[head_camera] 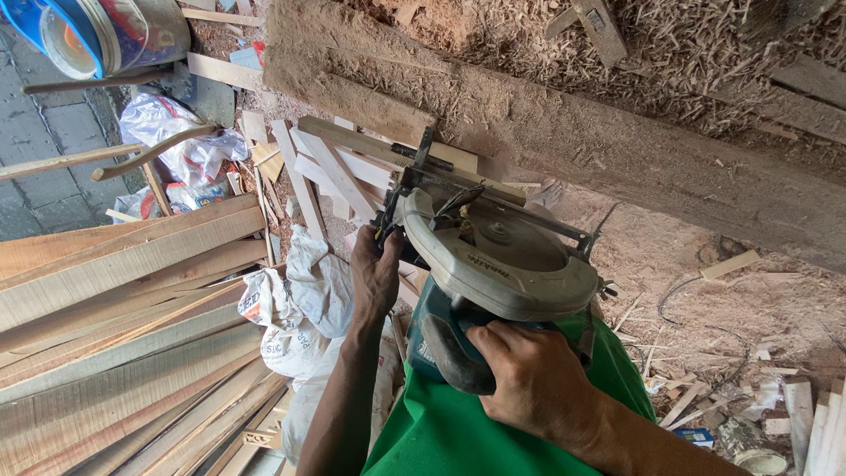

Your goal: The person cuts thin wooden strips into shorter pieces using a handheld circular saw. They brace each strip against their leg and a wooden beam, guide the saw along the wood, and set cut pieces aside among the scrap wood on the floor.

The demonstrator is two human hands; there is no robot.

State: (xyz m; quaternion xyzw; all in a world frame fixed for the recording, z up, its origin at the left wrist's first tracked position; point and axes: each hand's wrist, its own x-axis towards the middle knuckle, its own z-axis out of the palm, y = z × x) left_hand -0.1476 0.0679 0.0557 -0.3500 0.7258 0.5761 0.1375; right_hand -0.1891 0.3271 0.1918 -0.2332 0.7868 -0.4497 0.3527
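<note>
A circular saw [498, 264] with a pale grey blade guard and a teal body is held in front of me, over my green shirt. My right hand [529, 379] is closed round its dark rear handle. My left hand [374, 273] grips the saw's left front edge, by the base plate. Just beyond the saw runs a thick rough timber beam [564, 132] coated in sawdust, slanting from upper left to right.
Long planks [115, 300] are stacked at the left. White sacks [295, 308] lie beside my left arm. Short wood offcuts [326, 167] lie under the beam. A paint bucket [106, 35] is at top left. Sawdust and scraps [731, 353] cover the ground at right.
</note>
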